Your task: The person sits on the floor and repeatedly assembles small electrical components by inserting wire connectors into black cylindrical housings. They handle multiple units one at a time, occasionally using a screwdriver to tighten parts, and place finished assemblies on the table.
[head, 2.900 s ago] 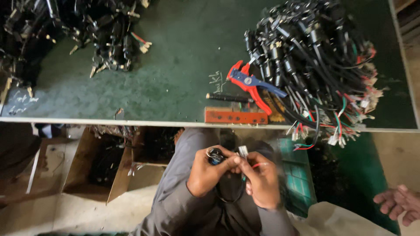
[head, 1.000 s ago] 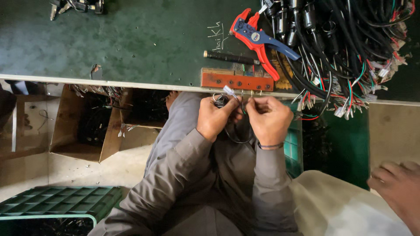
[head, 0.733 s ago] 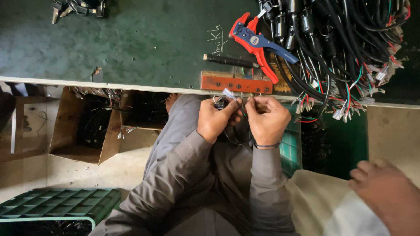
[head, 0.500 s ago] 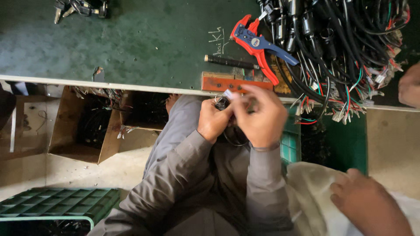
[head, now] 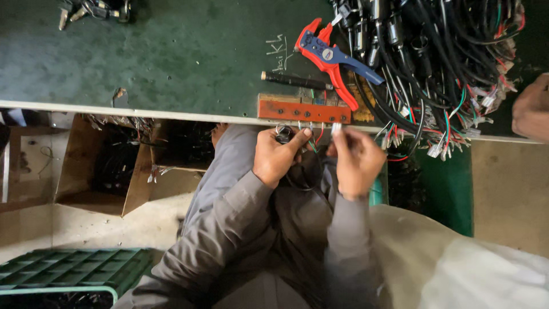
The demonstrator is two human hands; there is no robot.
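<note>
The left hand (head: 278, 158) has its fingers (head: 297, 139) curled around a small black wire harness (head: 284, 136), holding it just below the counter (head: 171, 57) edge. The right hand (head: 357, 163) pinches a small white connector (head: 335, 128) between thumb and forefinger, fingers narrow, raised just beside the left fingers. Thin red and green leads (head: 315, 140) run between the two hands, and a black cable loop (head: 306, 180) hangs below the left fingers toward the lap.

Just above both sets of fingers, an orange-red drilled jig block (head: 303, 110) sits on the counter edge. Further above lie a black-handled tool (head: 294, 80) and a red-and-blue wire stripper (head: 331, 60). Up and to the right of the right fingers sprawls a large heap of finished harnesses (head: 446, 63). Another person's hand (head: 532, 109) shows at the far right edge.

The step in hand looks like seating the harness's leads in the connector; it calls for steady alignment, with the harness held tight.
</note>
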